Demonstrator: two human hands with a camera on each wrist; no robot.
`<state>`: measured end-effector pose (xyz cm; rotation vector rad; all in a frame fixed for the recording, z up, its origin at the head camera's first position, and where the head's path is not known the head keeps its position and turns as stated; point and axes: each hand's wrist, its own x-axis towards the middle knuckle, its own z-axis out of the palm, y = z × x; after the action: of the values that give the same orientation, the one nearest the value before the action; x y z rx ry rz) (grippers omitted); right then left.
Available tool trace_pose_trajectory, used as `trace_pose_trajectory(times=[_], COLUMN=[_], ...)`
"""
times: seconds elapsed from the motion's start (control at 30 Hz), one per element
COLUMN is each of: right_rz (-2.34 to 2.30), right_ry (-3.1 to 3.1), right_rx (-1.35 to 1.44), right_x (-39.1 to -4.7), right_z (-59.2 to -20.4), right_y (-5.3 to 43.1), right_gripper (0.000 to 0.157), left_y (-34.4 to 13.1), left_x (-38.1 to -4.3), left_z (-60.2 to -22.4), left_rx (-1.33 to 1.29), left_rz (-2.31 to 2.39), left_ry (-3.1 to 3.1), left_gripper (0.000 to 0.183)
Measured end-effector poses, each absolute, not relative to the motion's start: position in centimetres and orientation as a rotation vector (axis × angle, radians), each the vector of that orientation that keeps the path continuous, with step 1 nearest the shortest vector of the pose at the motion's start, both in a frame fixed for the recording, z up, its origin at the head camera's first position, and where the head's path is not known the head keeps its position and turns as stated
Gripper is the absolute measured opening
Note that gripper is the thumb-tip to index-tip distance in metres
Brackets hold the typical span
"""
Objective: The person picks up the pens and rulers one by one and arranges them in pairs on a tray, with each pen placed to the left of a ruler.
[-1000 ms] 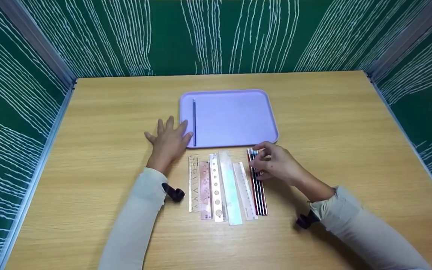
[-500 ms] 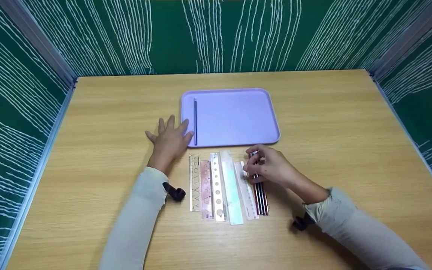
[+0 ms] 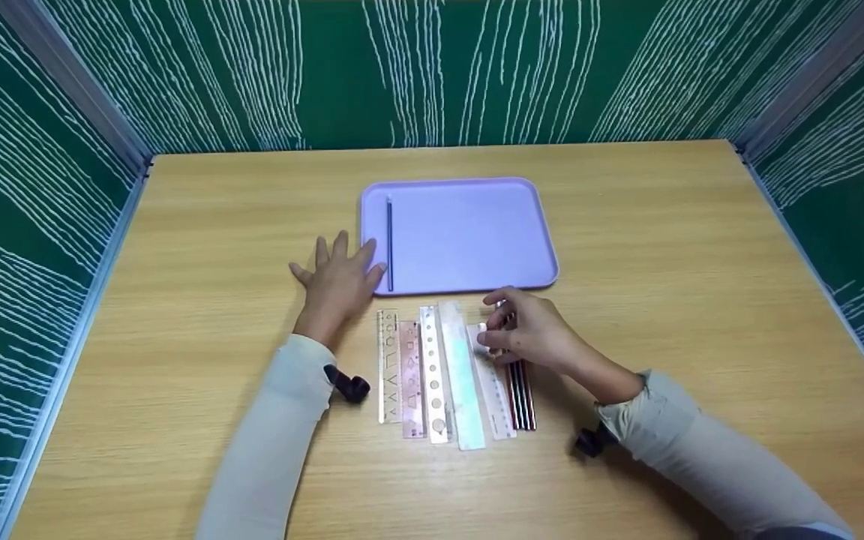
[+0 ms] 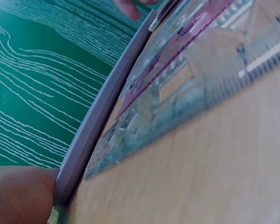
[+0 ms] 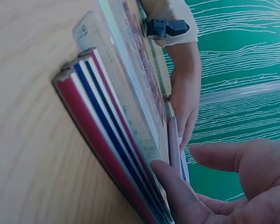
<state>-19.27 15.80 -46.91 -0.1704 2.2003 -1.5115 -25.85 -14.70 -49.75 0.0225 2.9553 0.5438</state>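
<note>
My left hand (image 3: 334,281) rests with spread fingers on the table and the left rim of a purple tray (image 3: 469,236). One dark pencil (image 3: 390,247) lies along the tray's left side. Below the tray, several rulers lie side by side: a clear stencil one (image 3: 388,397), a pink one (image 3: 413,420), one with round holes (image 3: 434,367), an iridescent one (image 3: 464,390) and a pale one (image 3: 499,409). To their right is a row of striped pencils (image 5: 102,112). My right hand (image 3: 533,330) hovers over the pencils' upper ends and the pale ruler, fingers bent and apart, gripping nothing visible.
A wooden table (image 3: 664,262) carries everything. Green panels with white wavy lines (image 3: 349,75) stand along its back and sides. A small black camera (image 3: 349,386) sits at the left wrist and another (image 3: 593,442) at the right.
My right hand has shifted left from the pencils toward the pale ruler. The left hand, tray, rulers and pencils have stayed in place.
</note>
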Motion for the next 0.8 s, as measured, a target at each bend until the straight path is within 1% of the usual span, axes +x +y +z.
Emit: trace_pose_trajectory(times=[0.17, 0.37, 0.57, 0.8], right_rz=[-1.484, -1.364, -1.302, -1.05], right_ry=[2.23, 2.35, 2.391, 2.622], right_rx=[-0.183, -0.252, -0.259, -0.457], right_x=[-19.3, -19.22, -19.21, -19.13], right_z=[-47.03, -46.99, -46.96, -46.81], right_y=[15.59, 15.43, 15.37, 15.14], right_gripper=[0.061, 0.062, 0.064, 0.06], left_y=[-14.78, -14.81, -14.74, -14.61], left_x=[-25.72, -25.77, -25.75, -25.86], left_z=[-49.67, -49.79, -49.88, -49.83], left_rx=[0.052, 0.033, 0.03, 0.019], left_rz=[0.551, 0.55, 0.547, 0.546], left_ry=[2.972, 2.973, 2.969, 2.965], left_gripper=[0.059, 0.059, 0.059, 0.059])
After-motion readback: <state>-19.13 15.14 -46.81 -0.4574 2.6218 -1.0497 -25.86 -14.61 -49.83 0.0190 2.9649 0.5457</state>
